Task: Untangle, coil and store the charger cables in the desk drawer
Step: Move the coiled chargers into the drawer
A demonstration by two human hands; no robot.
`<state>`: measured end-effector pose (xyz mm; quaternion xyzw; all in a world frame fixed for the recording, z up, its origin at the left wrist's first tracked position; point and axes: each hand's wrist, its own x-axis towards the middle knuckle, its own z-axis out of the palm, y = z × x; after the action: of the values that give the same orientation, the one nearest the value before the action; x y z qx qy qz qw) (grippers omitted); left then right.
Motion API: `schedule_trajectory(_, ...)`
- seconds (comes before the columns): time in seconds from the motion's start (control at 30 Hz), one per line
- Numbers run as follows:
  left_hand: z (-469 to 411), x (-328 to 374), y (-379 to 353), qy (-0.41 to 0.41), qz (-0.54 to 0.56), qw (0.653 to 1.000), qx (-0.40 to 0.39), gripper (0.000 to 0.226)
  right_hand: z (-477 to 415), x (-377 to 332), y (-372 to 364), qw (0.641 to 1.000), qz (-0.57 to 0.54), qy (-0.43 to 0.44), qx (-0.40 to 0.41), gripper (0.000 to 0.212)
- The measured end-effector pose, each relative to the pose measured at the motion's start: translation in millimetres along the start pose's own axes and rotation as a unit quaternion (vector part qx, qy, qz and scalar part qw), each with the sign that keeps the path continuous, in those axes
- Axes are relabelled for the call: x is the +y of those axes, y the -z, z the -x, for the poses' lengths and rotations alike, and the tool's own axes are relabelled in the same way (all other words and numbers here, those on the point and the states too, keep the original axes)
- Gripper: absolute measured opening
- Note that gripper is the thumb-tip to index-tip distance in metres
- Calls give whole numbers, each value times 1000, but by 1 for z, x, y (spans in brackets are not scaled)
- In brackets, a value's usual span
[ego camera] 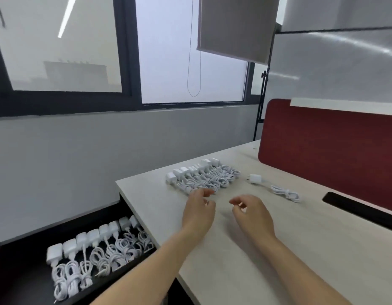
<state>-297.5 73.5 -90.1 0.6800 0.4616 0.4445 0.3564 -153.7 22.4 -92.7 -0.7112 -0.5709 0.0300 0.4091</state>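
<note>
A row of several white chargers with coiled cables (pixel 203 176) lies on the pale desk (pixel 278 249). One more white charger with its coiled cable (pixel 276 188) lies apart to the right. My left hand (pixel 198 211) hovers just in front of the row, fingers loosely curled, holding nothing. My right hand (pixel 253 213) hovers beside it over bare desk, also empty with relaxed fingers. The black drawer (pixel 21 271) stands open at the lower left, holding a row of several white chargers with coiled cables (pixel 98 249).
A red partition panel (pixel 329 150) stands along the desk's right back edge, with a black cable slot (pixel 357 208) before it. A grey wall and windows lie beyond the desk's left edge.
</note>
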Motion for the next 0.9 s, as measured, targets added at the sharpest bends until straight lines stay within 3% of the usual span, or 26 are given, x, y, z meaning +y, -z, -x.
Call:
schedule_trajectory(0.17, -6, 9, -58, -83, -91, 992, -39, 33, -16, 58, 32, 995, 87, -23, 50, 24)
schedule_trajectory(0.3, -23, 6, -77, -163, -227, 960, -25, 40, -35, 91, 45, 976, 195, -14, 99, 34)
schedule_trajectory(0.43, -38, 3, -84, -201, -295, 934, -27, 39, -51, 100, 43, 966, 240, -88, 29, 53)
schedule_trajectory(0.6, -45, -3, -89, -200, -329, 922, -45, 39, -56, 105, 39, 960, 238, -145, -40, 62)
schedule_trajectory(0.7, -42, -3, -88, -196, -330, 922, -42, 38, -55, 104, 39, 960, 233, -153, -30, 55)
schedule_trajectory(0.8, -38, -2, -86, -201, -324, 924, -30, 37, -53, 98, 41, 958, 255, -131, -4, 33)
schedule_trajectory(0.9, -32, 3, -80, -186, -300, 935, 13, 40, -44, 84, 42, 955, 279, -96, 16, 23)
